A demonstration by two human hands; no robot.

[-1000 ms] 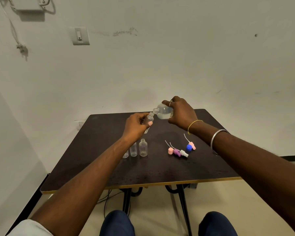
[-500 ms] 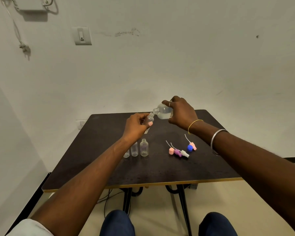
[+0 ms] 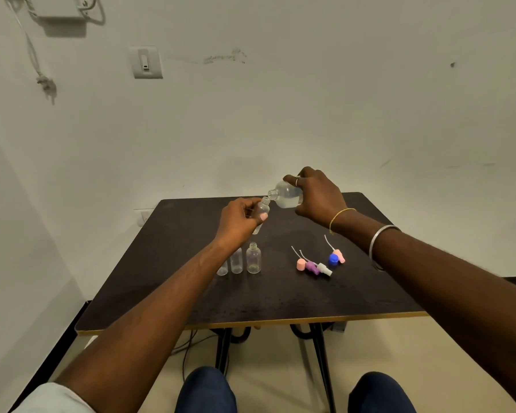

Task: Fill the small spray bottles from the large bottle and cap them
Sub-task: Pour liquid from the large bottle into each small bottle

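left forearm (image 3: 188, 281) overlaps two small bottles (image 3: 237, 261) (third (image 3: 253, 259) clear), caps (image 3: 318, 265) nearby

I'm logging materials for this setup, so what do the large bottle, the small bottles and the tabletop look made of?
The large bottle: translucent, faintly frosted plastic, probably; liquid shows hazily through. The small bottles: clear and glossy, plastic or glass, which I cannot tell. The tabletop: dark matt wood-look laminate, likely, with a pale edge band in front.
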